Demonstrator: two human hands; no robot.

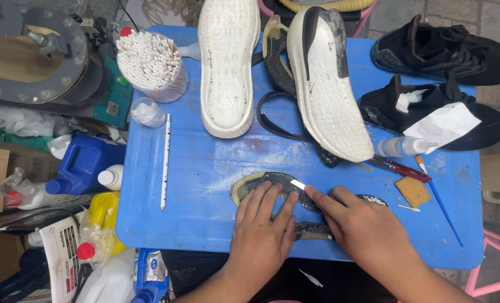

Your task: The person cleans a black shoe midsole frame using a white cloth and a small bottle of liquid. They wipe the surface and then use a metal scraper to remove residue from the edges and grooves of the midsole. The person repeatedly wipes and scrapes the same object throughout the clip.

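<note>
A thin black rubber outsole piece (261, 182) with yellowish edges lies flat near the front of the blue plastic table (205, 163). My left hand (261, 224) presses down on it with fingers spread flat. My right hand (354, 221) grips a small metal blade (298, 184), whose tip rests on the rubber piece just beyond my left fingertips. Two white midsoles, one (227, 62) at centre and one (328, 84) tilted to its right, lie at the back of the table.
Two black shoe uppers (446, 50) (429, 112) lie at the right. A cup of cotton swabs (151, 64), a small bottle (404, 146), brushes (438, 196), a sponge (412, 191) and a white stick (165, 163) sit on the table. Bottles and clutter (87, 168) crowd the left side.
</note>
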